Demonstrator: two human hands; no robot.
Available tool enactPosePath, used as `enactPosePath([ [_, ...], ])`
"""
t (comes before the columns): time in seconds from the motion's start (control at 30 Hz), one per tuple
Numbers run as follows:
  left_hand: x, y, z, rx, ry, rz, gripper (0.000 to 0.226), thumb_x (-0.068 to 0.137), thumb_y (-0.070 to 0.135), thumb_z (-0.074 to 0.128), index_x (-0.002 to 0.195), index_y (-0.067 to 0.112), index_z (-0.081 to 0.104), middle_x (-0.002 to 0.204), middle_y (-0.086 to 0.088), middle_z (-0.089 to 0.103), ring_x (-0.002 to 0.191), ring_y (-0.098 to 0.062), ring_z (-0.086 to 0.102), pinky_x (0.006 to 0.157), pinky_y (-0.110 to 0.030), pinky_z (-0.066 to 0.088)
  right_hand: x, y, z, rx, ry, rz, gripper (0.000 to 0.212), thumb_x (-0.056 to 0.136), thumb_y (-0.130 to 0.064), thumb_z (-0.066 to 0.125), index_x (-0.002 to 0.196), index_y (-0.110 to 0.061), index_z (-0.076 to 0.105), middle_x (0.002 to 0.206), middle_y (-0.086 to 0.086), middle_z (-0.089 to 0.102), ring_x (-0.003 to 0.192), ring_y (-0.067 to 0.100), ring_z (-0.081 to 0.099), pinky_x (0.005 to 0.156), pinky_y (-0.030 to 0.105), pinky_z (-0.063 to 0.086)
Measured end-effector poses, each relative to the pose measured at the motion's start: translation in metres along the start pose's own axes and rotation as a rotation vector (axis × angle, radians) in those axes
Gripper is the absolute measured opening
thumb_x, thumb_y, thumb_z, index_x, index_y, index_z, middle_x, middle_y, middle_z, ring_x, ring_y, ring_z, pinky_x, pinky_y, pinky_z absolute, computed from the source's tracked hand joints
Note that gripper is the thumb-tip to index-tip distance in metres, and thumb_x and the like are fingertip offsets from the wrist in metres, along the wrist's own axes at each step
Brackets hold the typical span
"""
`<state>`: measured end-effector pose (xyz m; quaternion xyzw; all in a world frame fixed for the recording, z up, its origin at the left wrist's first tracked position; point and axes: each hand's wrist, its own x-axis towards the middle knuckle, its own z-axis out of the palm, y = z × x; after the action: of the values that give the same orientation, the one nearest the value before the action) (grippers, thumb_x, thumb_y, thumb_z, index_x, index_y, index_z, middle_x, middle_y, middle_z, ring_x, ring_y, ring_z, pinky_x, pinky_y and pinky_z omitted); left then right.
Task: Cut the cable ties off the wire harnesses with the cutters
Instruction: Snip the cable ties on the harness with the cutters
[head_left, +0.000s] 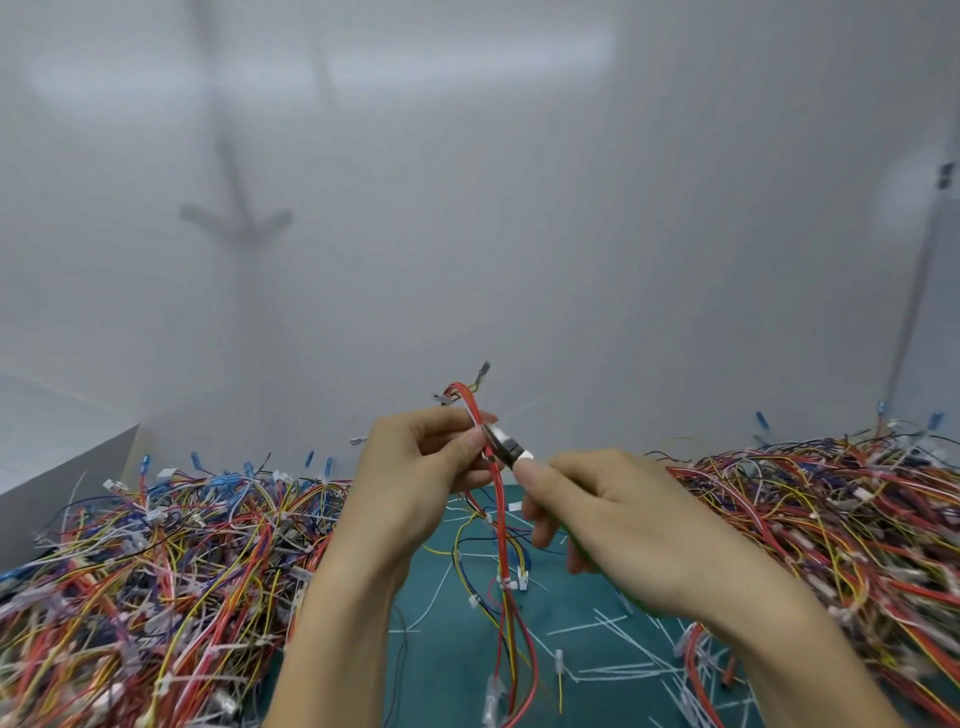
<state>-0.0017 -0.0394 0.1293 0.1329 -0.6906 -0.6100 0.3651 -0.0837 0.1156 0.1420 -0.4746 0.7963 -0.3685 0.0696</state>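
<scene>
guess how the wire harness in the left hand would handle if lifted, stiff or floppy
Probably floppy: the wire harness droops from the left hand down to the mat. Likely light, since a finger pinch carries it. Its splayed branches could tangle.

A slim harness of red, yellow and blue wires hangs upright, dark-nosed green-handled cutters touching its upper part, a white plastic cable tie cinched lower down.
</scene>
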Motion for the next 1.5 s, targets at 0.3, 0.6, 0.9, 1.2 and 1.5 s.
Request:
enactPosePath([
  [0.3, -0.0006, 0.0025, 0.0005, -0.018, 0.028, 0.007, 0.014, 0.091, 0.001, 0.064, 0.086, 0.009, 0.074, 0.079, -0.009, 0.076, 0.076, -0.019, 0.073, 0.066, -0.019, 0.057, 0.0044, 0.0055, 0.0110, -0.189, 0.132, 0.046, 0.059, 0.094, -0.066, 0.028, 0.086, -0.017, 0.060, 0.077, 0.003, 0.065, 0.076, 0.025, 0.061, 0.070, 0.040, 0.048],
  [0.6, -0.0015, 0.0056, 0.0024, 0.023, 0.035, 0.040, 0.017, 0.090, 0.004, 0.066, 0.077, 0.010, 0.076, 0.078, -0.011, 0.075, 0.073, -0.018, 0.073, 0.065, -0.017, 0.056, 0.0031, 0.0036, 0.0098, -0.298, 0.174, 0.043, 0.053, 0.096, -0.064, 0.027, 0.079, -0.020, 0.049, 0.074, 0.000, 0.057, 0.076, 0.024, 0.055, 0.058, 0.034, 0.035],
  [0.9, -0.0026, 0.0062, 0.0053, 0.067, -0.008, 0.061, 0.022, 0.090, 0.007, 0.066, 0.074, 0.018, 0.077, 0.078, -0.008, 0.075, 0.075, -0.017, 0.072, 0.067, -0.019, 0.057, 0.0030, 0.0039, 0.0096, -0.311, 0.212, 0.028, 0.053, 0.097, -0.064, 0.026, 0.078, -0.020, 0.048, 0.073, 0.001, 0.057, 0.074, 0.023, 0.056, 0.058, 0.034, 0.036],
  [1.2, -0.0014, 0.0043, 0.0038, 0.083, -0.015, 0.082, 0.018, 0.090, 0.007, 0.066, 0.077, 0.013, 0.077, 0.080, -0.010, 0.075, 0.072, -0.015, 0.071, 0.068, -0.018, 0.056, 0.0038, 0.0035, 0.0088, -0.292, 0.222, 0.017, 0.054, 0.097, -0.063, 0.027, 0.080, -0.018, 0.050, 0.070, 0.001, 0.055, 0.073, 0.025, 0.055, 0.059, 0.036, 0.038],
  [1.5, -0.0003, 0.0044, 0.0025, 0.115, -0.007, 0.108, 0.015, 0.089, 0.006, 0.067, 0.079, 0.012, 0.076, 0.078, -0.012, 0.074, 0.065, -0.011, 0.068, 0.065, -0.017, 0.055, 0.0039, 0.0035, 0.0092, -0.284, 0.199, 0.016, 0.054, 0.098, -0.062, 0.028, 0.081, -0.017, 0.053, 0.071, 0.002, 0.057, 0.071, 0.023, 0.055, 0.058, 0.035, 0.037],
])
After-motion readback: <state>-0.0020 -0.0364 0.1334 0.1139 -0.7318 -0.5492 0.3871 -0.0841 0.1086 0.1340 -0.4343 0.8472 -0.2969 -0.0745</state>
